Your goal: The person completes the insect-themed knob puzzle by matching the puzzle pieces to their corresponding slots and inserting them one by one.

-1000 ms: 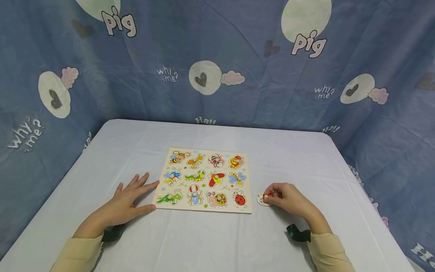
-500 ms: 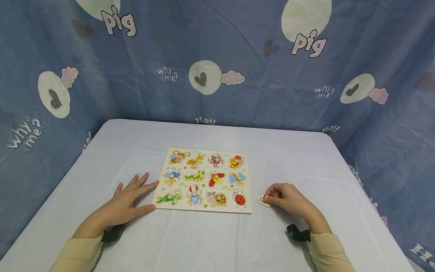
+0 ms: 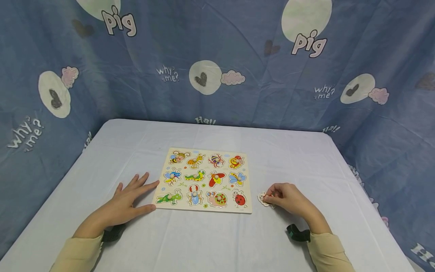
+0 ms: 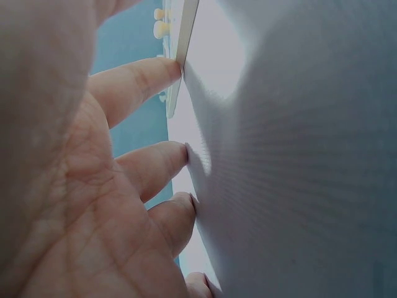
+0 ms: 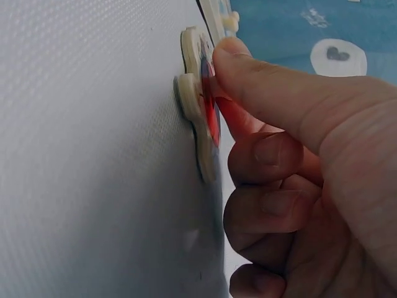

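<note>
My right hand (image 3: pixel 287 198) pinches a small wooden puzzle piece (image 3: pixel 263 199) by its knob, between thumb and index finger. The piece is red with a pale, spotted outline, like a ladybug, and the fingers cover much of it. In the right wrist view the piece (image 5: pixel 206 115) stands close over the white cloth, its other fingers curled beside it. To its left lies a wooden peg puzzle board (image 3: pixel 204 190) with several knobbed insect pieces; the ladybug picture (image 3: pixel 239 199) at its lower right shows no knob. My left hand (image 3: pixel 127 200) lies spread, index finger and thumb touching the board's left edge.
A white cloth (image 3: pixel 204 241) covers the table. Blue printed curtain (image 3: pixel 217 45) hangs behind and along both sides. A black wrist device (image 3: pixel 298 233) sits at the right wrist, and another dark one (image 3: pixel 113 233) at the left.
The pinched piece has turned slightly under my right fingers, and its lower edge now shows more below the thumb. The left hand and the board have stayed put.
</note>
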A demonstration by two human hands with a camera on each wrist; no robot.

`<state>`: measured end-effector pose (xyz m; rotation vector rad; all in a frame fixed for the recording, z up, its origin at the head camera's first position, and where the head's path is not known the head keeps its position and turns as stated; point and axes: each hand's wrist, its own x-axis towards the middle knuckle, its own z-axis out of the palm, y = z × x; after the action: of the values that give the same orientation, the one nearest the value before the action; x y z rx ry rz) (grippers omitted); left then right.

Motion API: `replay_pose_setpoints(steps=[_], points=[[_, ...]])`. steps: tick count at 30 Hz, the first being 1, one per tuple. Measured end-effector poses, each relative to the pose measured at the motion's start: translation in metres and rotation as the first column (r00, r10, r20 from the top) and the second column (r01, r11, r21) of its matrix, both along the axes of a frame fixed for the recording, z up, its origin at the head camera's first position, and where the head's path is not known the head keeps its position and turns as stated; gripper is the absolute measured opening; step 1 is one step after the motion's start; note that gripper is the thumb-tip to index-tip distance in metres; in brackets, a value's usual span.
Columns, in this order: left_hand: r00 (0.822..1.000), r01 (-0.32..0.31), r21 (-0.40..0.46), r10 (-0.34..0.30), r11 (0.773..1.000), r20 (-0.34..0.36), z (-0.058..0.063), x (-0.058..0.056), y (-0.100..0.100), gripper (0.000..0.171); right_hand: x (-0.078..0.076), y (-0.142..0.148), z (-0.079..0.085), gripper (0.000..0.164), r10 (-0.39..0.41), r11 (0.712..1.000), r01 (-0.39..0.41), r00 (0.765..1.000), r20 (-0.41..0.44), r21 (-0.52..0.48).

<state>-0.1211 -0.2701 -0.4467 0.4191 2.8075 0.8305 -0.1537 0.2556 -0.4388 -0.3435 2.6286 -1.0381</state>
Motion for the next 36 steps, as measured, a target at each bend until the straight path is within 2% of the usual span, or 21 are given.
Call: replay_pose_setpoints(steps=[7,17,31,36], points=[[1.0,0.0,-0.002,0.0,1.0,0.006,-0.001,0.0,0.0,0.079,-0.003,0.011,0.001,0.013,0.071,0.996,-0.069,0.996,0.047,-0.051],[1.0,-0.001,0.005,0.001,1.0,0.012,0.0,0.0,0.0,0.079,-0.003,0.017,0.0,0.015,0.15,0.986,-0.15,0.989,-0.013,-0.071],[1.0,-0.004,0.02,0.004,1.0,0.025,0.001,0.0,0.0,0.08,-0.002,0.014,0.001,0.011,0.131,0.99,-0.128,0.99,0.055,-0.055],[1.0,-0.007,0.023,0.006,1.0,0.023,0.002,0.001,0.0,0.08,-0.001,0.013,0.001,0.01,0.147,0.988,-0.145,0.988,0.048,-0.047]])
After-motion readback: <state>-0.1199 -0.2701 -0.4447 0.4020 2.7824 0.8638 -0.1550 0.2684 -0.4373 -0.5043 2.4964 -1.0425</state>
